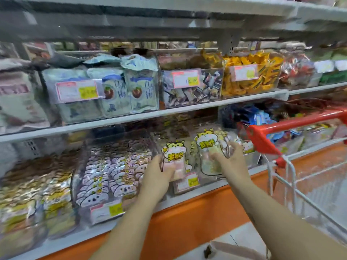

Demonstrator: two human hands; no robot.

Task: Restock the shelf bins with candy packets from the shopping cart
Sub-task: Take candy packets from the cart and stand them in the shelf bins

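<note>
My left hand (157,175) grips a clear candy packet (174,156) with a yellow cartoon animal on top, held upright at the front of a clear bin (187,184) on the lower shelf. My right hand (232,160) grips a second packet (208,147) of the same kind, just to the right, at the same bin. The shopping cart (281,126) with a red handle bar stands at the right, with more packets behind its wire side. The picture is blurred by motion.
Left of that bin stands a clear bin (112,177) of pink-and-white cartoon packets, then gold-wrapped packets (37,184). The upper shelf (131,117) carries bins of pale green bags, wrapped sweets and yellow sweets. An orange base panel (187,222) runs below.
</note>
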